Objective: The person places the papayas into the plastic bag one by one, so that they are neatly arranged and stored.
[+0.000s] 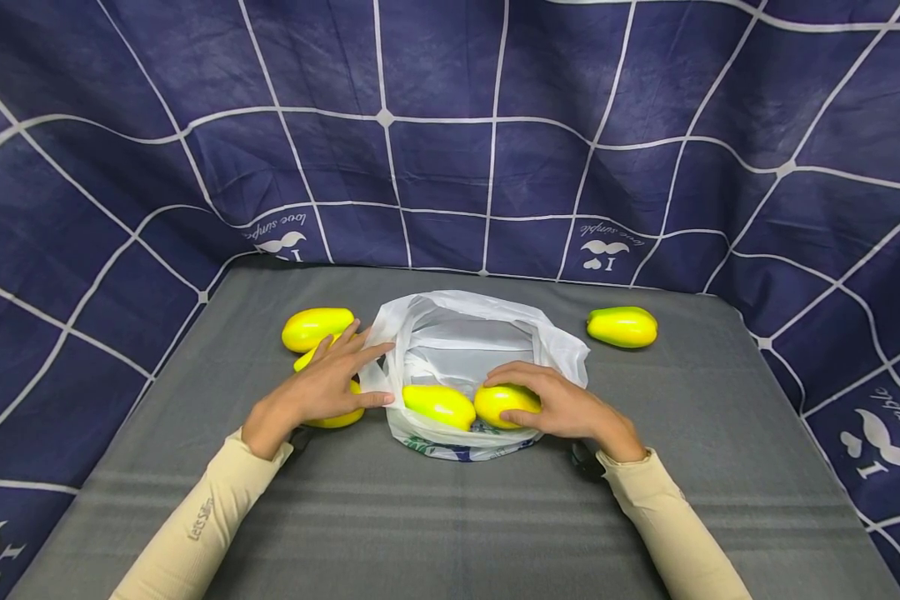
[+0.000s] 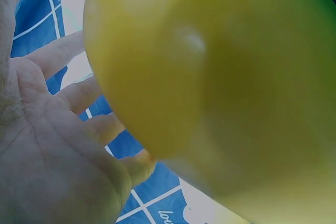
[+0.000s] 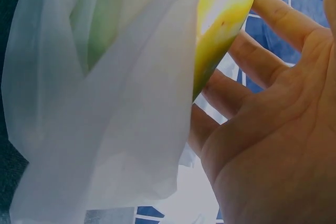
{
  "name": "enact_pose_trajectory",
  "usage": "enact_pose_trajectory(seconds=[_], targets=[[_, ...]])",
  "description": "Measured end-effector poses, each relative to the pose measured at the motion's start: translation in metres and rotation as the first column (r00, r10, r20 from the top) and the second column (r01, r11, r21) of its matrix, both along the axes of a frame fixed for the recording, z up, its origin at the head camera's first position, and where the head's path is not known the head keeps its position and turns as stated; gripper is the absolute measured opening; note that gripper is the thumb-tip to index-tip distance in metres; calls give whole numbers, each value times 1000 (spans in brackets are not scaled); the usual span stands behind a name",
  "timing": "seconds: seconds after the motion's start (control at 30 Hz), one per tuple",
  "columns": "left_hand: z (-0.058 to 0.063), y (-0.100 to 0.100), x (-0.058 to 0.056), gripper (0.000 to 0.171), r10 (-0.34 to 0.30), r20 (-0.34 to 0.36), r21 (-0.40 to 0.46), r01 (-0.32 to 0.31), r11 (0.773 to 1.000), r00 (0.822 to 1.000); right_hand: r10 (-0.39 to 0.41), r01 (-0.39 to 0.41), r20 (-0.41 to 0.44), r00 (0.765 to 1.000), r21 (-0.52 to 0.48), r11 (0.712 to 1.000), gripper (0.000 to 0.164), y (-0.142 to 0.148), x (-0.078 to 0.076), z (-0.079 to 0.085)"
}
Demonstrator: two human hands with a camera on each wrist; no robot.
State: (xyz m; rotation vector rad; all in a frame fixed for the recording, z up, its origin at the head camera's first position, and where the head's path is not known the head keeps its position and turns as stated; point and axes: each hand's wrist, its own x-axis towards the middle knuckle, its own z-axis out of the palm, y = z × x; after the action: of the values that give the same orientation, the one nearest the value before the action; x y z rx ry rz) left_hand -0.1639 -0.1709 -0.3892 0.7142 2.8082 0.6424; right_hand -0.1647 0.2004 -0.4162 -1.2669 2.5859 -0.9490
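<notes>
A white plastic bag (image 1: 487,333) lies with its mouth wide open between the hands. Inside its near edge are two yellow papayas, one on the left (image 1: 438,406) and one on the right (image 1: 507,406). My right hand (image 1: 558,400) grips the right papaya, thumb in front and fingers over the top; the right wrist view shows that papaya (image 3: 223,24) partly behind the bag's film. My left hand (image 1: 322,383), fingers spread, touches the bag's left rim. Under and beside it lie several papayas, one (image 1: 337,417) partly covered by the hand; a papaya (image 2: 210,77) fills the left wrist view.
A yellow papaya (image 1: 317,329) lies beyond the left hand. Another, greenish at its end (image 1: 622,327), lies right of the bag. Grey cloth (image 1: 450,525) covers the table, and a dark blue checked curtain (image 1: 442,158) hangs behind and at both sides.
</notes>
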Motion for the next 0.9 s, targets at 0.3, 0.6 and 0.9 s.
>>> enact_pose_trajectory(seconds=[0.3, 0.6, 0.9], targets=[[-1, -1, 0, 80, -5, -9, 0, 5, 1000, 1000, 6, -6, -7, 1000, 10, 1000, 44, -1, 0, 1], [-1, -1, 0, 80, -7, -11, -1, 7, 1000, 1000, -5, 5, -12, 1000, 9, 1000, 45, -1, 0, 1], [0, -1, -1, 80, -7, -5, 6, 7, 1000, 1000, -17, 16, -28, 999, -22, 1000, 43, 6, 0, 13]])
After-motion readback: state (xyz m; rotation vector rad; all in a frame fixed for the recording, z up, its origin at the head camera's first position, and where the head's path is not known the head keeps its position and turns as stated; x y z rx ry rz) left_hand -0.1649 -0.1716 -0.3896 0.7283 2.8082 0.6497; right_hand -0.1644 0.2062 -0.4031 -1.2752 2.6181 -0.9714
